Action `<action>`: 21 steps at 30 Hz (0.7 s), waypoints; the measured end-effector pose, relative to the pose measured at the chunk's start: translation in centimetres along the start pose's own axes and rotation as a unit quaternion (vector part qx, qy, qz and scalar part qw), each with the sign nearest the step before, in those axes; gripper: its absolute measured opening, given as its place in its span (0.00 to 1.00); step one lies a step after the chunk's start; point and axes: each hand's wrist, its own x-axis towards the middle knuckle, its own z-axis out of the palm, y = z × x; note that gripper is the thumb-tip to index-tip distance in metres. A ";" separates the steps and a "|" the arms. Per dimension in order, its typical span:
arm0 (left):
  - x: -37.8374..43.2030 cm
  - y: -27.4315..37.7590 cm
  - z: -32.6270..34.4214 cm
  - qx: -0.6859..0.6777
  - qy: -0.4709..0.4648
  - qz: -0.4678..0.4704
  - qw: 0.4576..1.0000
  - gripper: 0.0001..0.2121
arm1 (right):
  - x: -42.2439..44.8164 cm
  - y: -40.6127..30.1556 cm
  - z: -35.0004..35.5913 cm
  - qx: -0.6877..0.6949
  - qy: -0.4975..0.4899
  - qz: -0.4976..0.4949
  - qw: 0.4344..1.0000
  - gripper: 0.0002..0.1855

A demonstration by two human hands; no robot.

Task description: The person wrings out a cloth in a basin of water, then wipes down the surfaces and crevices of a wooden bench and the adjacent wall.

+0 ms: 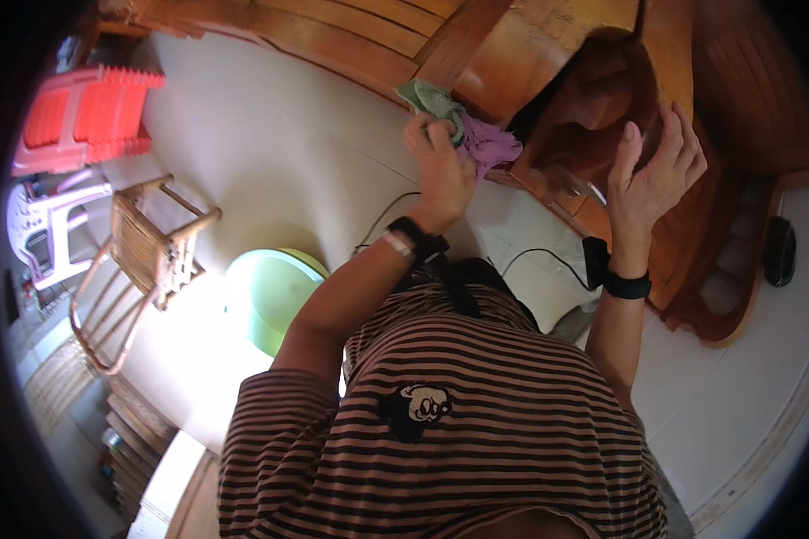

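My left hand (441, 162) grips a bunched green cloth (431, 100) together with a purple cloth (489, 141), beside the front corner of a polished wooden bench (505, 57). To the right, my right hand (654, 162) has its fingers spread against the curved wooden armrest (596, 108); whether it grips the rim cannot be told. The palm side and the contact of the fingertips are partly hidden. Both wrists wear black bands.
A light green basin (270, 296) stands on the tiled floor at left. Beyond it are a bamboo chair (141, 249), a white and purple plastic stool (54, 222) and stacked red plastic stools (84, 118). A black cable (546, 250) lies near my body. More wooden seating curves around at right.
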 end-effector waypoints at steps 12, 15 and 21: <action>-10.7 -9.1 0.9 -0.482 -0.009 -0.365 0.796 0.15 | -1.0 0.6 -0.3 -0.063 -0.031 -0.033 0.997 0.23; -10.2 -9.6 4.0 -0.490 0.076 -0.268 0.826 0.12 | -0.7 -0.8 -0.5 -0.068 -0.047 -0.028 0.996 0.23; -4.2 -6.9 10.4 -0.490 0.161 -0.332 0.790 0.16 | -0.8 -1.4 -0.2 -0.049 -0.076 0.026 0.996 0.25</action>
